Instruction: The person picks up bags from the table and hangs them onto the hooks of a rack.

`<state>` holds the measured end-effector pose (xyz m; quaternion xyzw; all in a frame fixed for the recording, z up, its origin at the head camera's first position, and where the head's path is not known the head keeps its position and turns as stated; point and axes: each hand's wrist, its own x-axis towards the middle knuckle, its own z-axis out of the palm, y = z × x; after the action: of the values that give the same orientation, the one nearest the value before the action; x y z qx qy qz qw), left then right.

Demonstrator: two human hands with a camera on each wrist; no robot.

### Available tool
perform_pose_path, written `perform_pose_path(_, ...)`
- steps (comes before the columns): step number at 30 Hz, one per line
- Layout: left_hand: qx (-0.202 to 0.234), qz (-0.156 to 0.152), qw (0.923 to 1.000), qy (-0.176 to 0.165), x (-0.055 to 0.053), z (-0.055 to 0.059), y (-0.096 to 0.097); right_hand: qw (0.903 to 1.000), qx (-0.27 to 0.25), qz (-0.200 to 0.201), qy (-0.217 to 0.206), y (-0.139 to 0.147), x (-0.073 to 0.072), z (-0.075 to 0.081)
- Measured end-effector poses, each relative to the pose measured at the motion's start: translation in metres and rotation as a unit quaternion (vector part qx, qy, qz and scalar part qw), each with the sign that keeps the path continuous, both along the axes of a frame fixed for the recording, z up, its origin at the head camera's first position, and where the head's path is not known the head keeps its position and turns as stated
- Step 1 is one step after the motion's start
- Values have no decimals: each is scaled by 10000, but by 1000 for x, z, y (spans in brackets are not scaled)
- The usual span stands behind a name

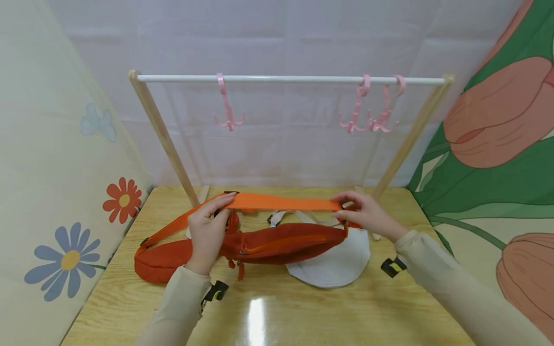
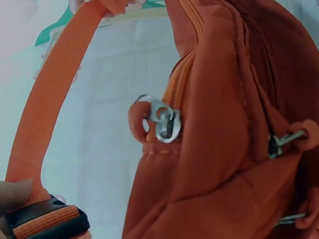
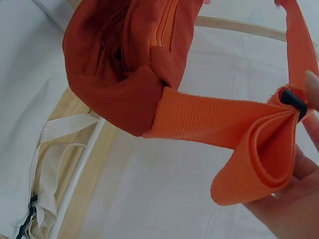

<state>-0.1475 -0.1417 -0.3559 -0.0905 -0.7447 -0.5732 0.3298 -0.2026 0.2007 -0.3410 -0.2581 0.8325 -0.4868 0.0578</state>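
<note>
A red-orange waist bag (image 1: 281,242) hangs by its bright orange strap (image 1: 281,202), which is stretched level between both hands. My left hand (image 1: 207,235) pinches the strap's left end, with the thumb beside a black buckle (image 2: 47,219) in the left wrist view. At the other end, my right hand (image 1: 368,214) grips the strap near a black slider (image 3: 294,102), where the webbing folds into a loop. Silver zipper pulls (image 2: 167,124) show on the bag. Behind it lies a white bag (image 1: 333,271), partly hidden. Left of it, another red bag (image 1: 160,259) lies on the table.
Over the wooden table (image 1: 277,312) stands a rack with a white rail (image 1: 281,79) and wooden legs (image 1: 166,139). One pink hook (image 1: 227,108) hangs on the rail's left; two more hooks (image 1: 357,108) hang close together on the right.
</note>
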Motion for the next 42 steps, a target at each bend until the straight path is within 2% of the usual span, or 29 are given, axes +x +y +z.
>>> perform_pose_path(4,-258,-49,9996,106,-1,0,-4,9994,45,-321,-82,-1,-4,3)
perform_pose_path(7,-609,-150,9975,324,-3,1,-8,9987,-104,-457,-187,-2,-6,7)
perform_pose_path(12,-1392,-204,9868,804,-10,2,-19,9987,-100,-486,-124,-6,-7,14)
perform_pose_path(15,-1672,-134,9812,950,-10,2,-24,9988,28,-487,-61,-8,-7,18)
perform_pose_path(23,-1810,9,9789,946,-9,2,-30,9989,146,-441,61,-15,-10,22)
perform_pose_path(31,-1944,104,9764,931,-9,6,-36,9988,41,-483,-40,-20,-13,24)
perform_pose_path(38,-2219,115,9667,1269,-9,9,-41,9992,-32,-364,173,-27,-14,24)
perform_pose_path(42,-2398,162,9617,1317,-10,12,-43,9992,-75,-307,227,-28,-16,24)
